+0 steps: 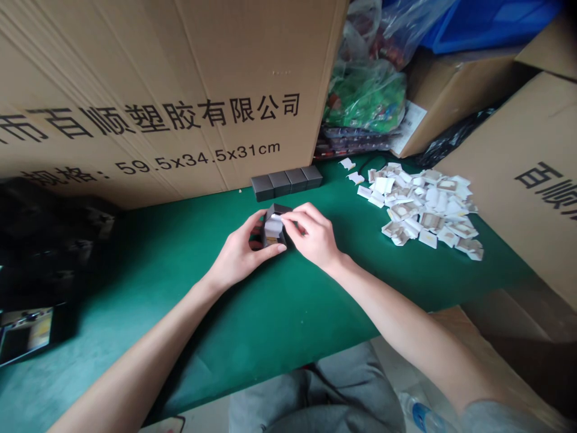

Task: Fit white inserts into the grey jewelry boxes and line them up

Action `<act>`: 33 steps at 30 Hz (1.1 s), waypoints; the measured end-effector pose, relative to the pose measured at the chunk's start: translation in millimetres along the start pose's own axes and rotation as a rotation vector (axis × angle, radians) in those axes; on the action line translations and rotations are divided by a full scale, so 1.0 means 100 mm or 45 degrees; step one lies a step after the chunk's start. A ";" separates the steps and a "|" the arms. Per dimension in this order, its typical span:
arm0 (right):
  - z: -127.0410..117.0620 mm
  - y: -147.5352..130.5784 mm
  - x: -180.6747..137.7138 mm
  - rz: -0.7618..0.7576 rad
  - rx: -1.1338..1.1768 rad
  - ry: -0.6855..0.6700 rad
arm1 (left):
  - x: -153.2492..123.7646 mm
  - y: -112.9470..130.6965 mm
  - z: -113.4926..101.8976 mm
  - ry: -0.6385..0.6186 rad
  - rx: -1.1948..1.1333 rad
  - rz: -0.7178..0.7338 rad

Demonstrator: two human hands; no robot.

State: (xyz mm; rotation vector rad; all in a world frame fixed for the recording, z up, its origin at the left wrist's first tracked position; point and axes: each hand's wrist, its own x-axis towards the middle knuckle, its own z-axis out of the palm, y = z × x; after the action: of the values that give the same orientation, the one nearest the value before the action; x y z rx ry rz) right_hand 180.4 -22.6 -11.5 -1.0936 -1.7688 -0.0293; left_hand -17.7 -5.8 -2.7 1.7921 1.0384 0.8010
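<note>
My left hand [241,249] is wrapped round a small dark grey box [276,211] held just above the green table [180,288]. My right hand [313,234] pinches a small white card insert [273,227] and presses it into the open box. Both hands meet at the table's middle. A row of several closed dark grey boxes [286,180] stands behind them against the cardboard.
A heap of white card inserts [426,207] lies to the right. Large cardboard cartons [180,78] wall the back and another carton [527,180] the right side. Plastic bags [365,96] are stacked behind. Dark trays [40,240] sit at the left.
</note>
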 end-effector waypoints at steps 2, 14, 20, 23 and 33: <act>0.00 0.00 0.00 0.011 -0.019 -0.012 | 0.00 0.00 0.00 -0.001 -0.002 -0.003; -0.02 -0.01 0.02 0.018 0.019 0.020 | 0.00 -0.02 0.01 0.017 0.020 -0.024; -0.04 -0.03 0.02 0.014 -0.028 -0.008 | 0.00 -0.02 0.01 0.009 -0.015 -0.044; -0.03 -0.03 0.01 -0.026 -0.050 -0.022 | 0.00 -0.02 0.01 0.024 -0.031 -0.051; -0.01 0.03 -0.05 0.049 -0.156 -0.209 | 0.00 -0.02 0.01 0.034 -0.014 -0.051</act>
State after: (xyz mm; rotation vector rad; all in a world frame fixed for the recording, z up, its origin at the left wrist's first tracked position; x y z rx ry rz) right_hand 183.2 -24.8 -16.1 -1.2484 -1.9119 -0.0253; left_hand -17.9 -5.1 -5.1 1.7503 1.0821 0.8067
